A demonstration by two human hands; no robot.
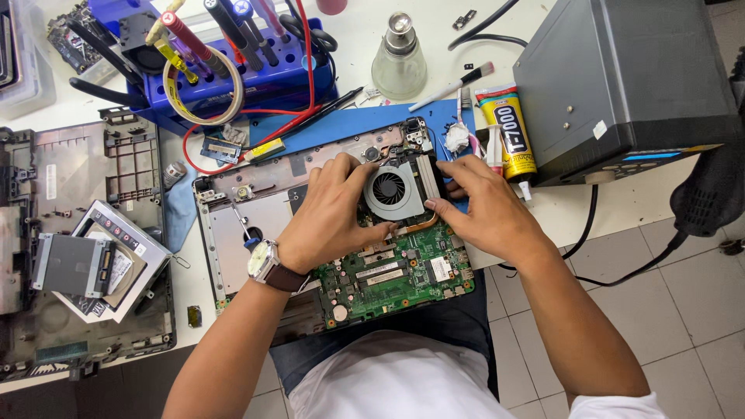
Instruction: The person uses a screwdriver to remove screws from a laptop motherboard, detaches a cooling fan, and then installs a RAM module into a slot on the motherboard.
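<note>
A laptop cooling fan (389, 188) is being handled where it sits at the upper edge of a green motherboard (396, 271), which rests in a stripped laptop base (233, 233) on the bench (621, 206). The left hand (330, 213) is laid over the fan's left side, fingers curled onto its housing and the thumb pressed near the copper heat pipe (415, 226). The right hand (481, 209) is closed around the fan's right edge, where the heatsink fins (428, 180) stand, the fingertips pinching the rim. Both hands are thus gripping the fan assembly, not lying open.

The step in hand is judged to be the seating or freeing of the fan unit on the board; which of the two cannot be told. The next move is judged to call for an even, level pull or press from both sides, so that the heat pipe is not bent.

Room is tight. A glue tube (508, 132) lies just beside the right hand, and a grey equipment case (621, 77) stands near beyond it. A screwdriver (244, 229) lies in the base just left of the left hand. The motherboard's lower edge overhangs the bench edge, above the person's lap.
</note>
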